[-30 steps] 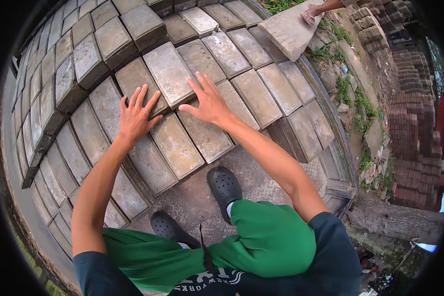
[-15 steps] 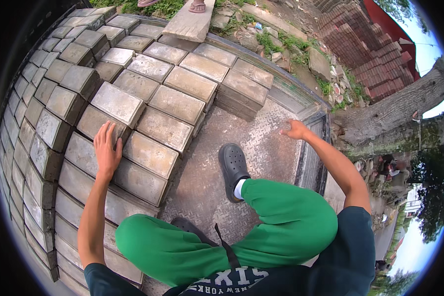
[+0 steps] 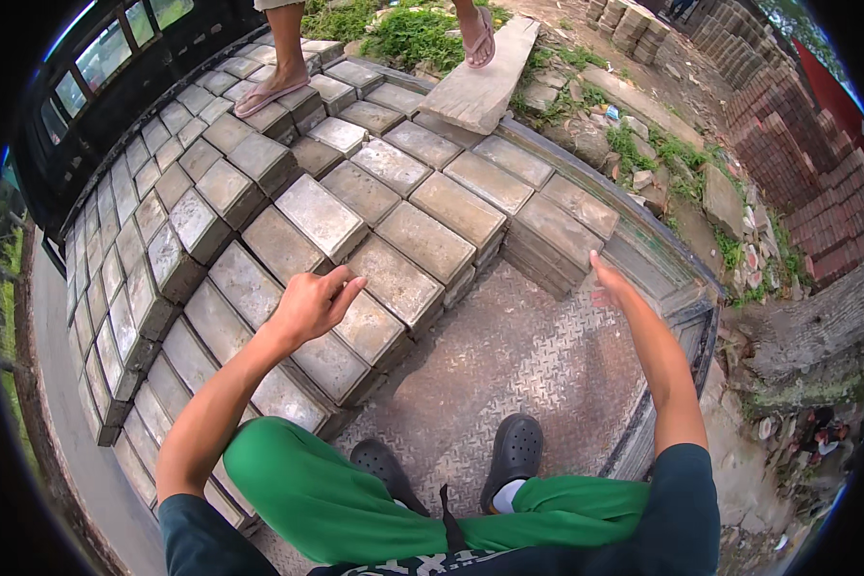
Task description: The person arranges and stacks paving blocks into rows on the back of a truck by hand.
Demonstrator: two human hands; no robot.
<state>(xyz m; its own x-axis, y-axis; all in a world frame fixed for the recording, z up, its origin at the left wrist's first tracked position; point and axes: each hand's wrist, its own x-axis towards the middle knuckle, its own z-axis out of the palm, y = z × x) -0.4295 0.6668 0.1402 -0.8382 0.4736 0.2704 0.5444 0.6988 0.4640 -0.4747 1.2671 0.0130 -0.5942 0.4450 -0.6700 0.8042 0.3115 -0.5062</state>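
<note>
Grey concrete paving bricks (image 3: 422, 238) are stacked in stepped rows on the metal truck bed, in front of me and to my left. My left hand (image 3: 314, 305) is over the middle rows, its thumb apart from loosely bent fingers and nothing in it. Whether it touches a brick cannot be told. At the right end of the stack, my right hand (image 3: 609, 282) has its fingers stretched out and holds nothing. It is closest to the end pile of bricks (image 3: 552, 240), beside its near corner.
A co-worker's sandalled foot (image 3: 274, 91) stands on the bricks; the other is above a wooden plank (image 3: 485, 82) sloping over the bed's edge. I crouch on the patterned metal floor (image 3: 509, 355). Red brick stacks (image 3: 797, 163) and a tree trunk (image 3: 806, 336) lie beyond at right.
My left hand has come away from the brick it rested on and moved right. My right hand is nearer the end pile. The co-worker has stepped from the plank side onto the bricks.
</note>
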